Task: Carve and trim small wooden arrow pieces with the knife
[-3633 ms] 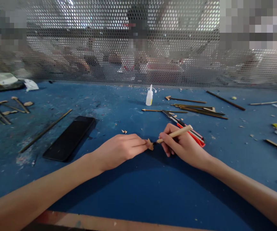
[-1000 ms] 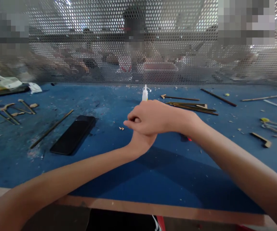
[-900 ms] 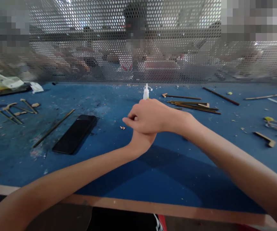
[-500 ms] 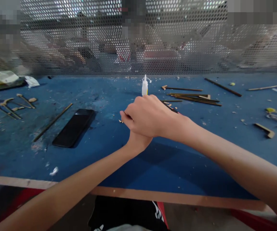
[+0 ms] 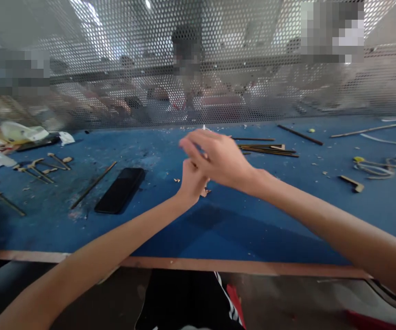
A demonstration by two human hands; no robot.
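Above the middle of the blue table [image 5: 163,238], my right hand [image 5: 218,156] lies over my left hand [image 5: 191,181], and the two touch. The fingers of my right hand are bent and slightly blurred. My left hand is closed, with its fingers partly covered by the right; what it holds, if anything, is hidden. Small light wood chips [image 5: 204,191] show just beside my left hand. Behind my right hand only the white tip of a bottle [image 5: 203,127] is visible. A black phone [image 5: 120,190] lies left of my hands.
Thin dark sticks [image 5: 270,149] lie at the right, with an L-shaped piece [image 5: 352,183] and a looped strand [image 5: 373,168] farther right. Several sticks with wooden heads [image 5: 39,170] and plastic bags [image 5: 22,133] are at the left. A perforated metal screen [image 5: 149,91] stands behind.
The view has tilted up and turned a little left. My right hand's fingers have lifted and spread somewhat over my left, whose closed fingers now show. The bottle is now mostly hidden.
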